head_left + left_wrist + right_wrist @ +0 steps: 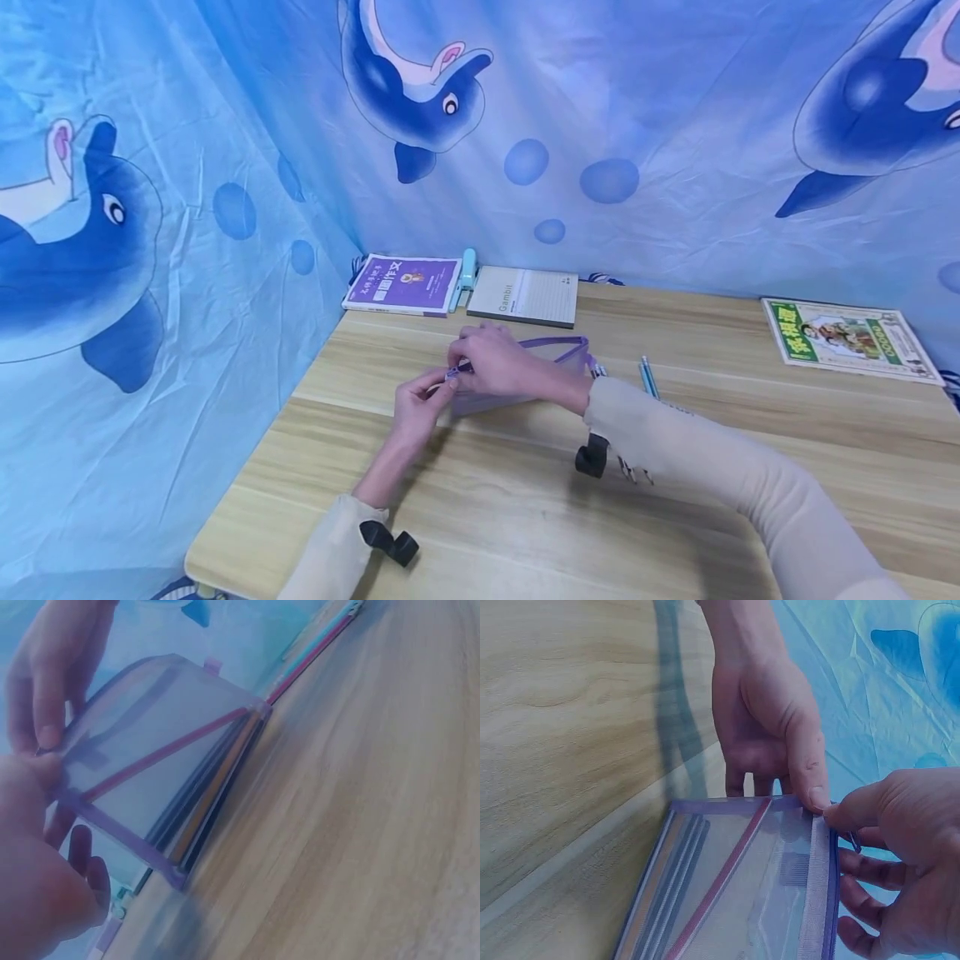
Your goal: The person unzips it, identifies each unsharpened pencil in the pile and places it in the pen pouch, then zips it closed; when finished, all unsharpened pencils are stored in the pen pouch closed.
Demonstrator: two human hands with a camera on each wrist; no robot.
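Observation:
A see-through mesh zip pencil case [487, 405] with purple edging stands tilted up from the wooden table. Several pencils [667, 877] and a red-pink stick [724, 881] show through its side. At the case's left end, my left hand [418, 406] pinches the top corner between thumb and index finger, the other fingers behind it. My right hand [495, 364] meets it at that corner, thumb and fingers gripping the zipper end. A small zipper pull [854, 841] shows beside the right fingers in the right wrist view.
Along the back lie a purple book [408, 283], a turquoise stapler-like object [468, 267] and a grey notebook [522, 296]. A green-covered magazine [847, 337] lies at the right. Loose blue pencils [648, 377] are partly hidden by my right sleeve. A dolphin-print curtain [562, 100] hangs behind.

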